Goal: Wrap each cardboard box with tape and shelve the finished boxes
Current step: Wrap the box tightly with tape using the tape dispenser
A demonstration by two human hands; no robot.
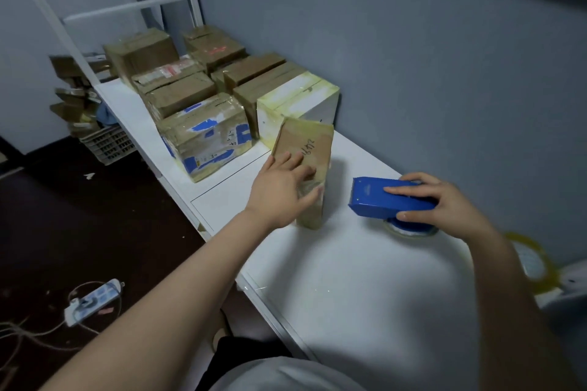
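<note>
- The box [313, 149] stands upright on the table [349, 279]; glossy tape already shows along its edges.
- The left hand [282, 187] clasps the box's side, thumb round its near corner.
- Right of the box, the right hand [444, 203] grips the dispenser [390, 200].
- Behind the box, a pile [203, 136] looks taped; shelving probably remains.

box [305, 149] frame centre, upright on table [349, 279] | dispenser [390, 200] right of it, apart | boxes [203, 111] behind, upper left, on table | crate [106, 144] left, on floor | power strip [92, 298] lower left | tape roll [530, 260] right edge
</note>
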